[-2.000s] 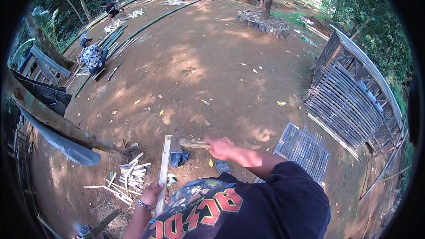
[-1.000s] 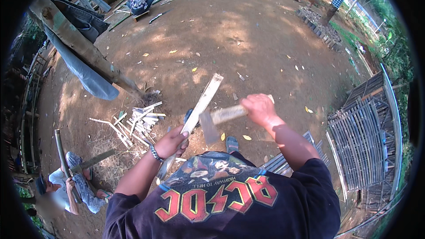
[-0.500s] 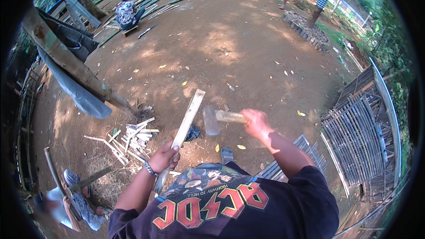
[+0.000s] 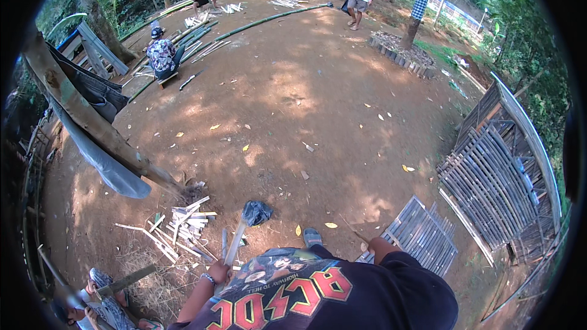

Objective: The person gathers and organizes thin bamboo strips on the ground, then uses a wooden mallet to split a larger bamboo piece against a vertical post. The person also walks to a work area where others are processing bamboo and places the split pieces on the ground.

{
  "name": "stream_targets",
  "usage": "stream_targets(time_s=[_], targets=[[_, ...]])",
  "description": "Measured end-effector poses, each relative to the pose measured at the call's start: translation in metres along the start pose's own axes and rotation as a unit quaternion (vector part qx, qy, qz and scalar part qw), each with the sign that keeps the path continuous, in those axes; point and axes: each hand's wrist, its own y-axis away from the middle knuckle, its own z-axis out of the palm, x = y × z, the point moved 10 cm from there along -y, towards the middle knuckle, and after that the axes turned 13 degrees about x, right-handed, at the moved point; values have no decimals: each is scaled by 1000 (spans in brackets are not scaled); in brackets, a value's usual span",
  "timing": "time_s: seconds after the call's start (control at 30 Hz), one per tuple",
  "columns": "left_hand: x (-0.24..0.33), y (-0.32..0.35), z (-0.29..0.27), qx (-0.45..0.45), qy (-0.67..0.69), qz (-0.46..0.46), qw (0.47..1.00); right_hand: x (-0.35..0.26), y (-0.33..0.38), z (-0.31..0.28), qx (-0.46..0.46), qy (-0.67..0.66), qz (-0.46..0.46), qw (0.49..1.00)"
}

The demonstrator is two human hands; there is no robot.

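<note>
My left hand, with a bracelet at the wrist, is closed round the lower part of a pale wooden slat. The slat stands slanting in front of my dark printed shirt, smeared near its top. A short grey strip shows beside it; whether I hold that too is unclear. My right hand is low on the right, mostly hidden by its own forearm. A thin brown stick-like thing juts from it toward the upper left. The hammer's head cannot be seen.
A black plastic bag and a pile of cut slats lie ahead. A post rises at left. A bamboo panel lies at right beside a bamboo rack. Near left, a person sits; others are farther off.
The view has tipped upward. My right hand has dropped from in front of me to low at my right, and the hammer is out of sight. The slat has come lower and more upright.
</note>
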Motion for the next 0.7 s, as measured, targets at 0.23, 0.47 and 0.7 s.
stream_targets(time_s=[0.23, 0.47, 0.7], targets=[[-130, 29, -1, 29, -86, -129, 987, 1, 92, -8, 15, -147, -81, 986], [-102, -1, 17, 31, -63, -142, 987, -85, -39, 85, -93, 92, -190, 973], [-75, 1, 6, 64, -34, -114, 991, -165, -4, -75, 90, -62, -236, 965]])
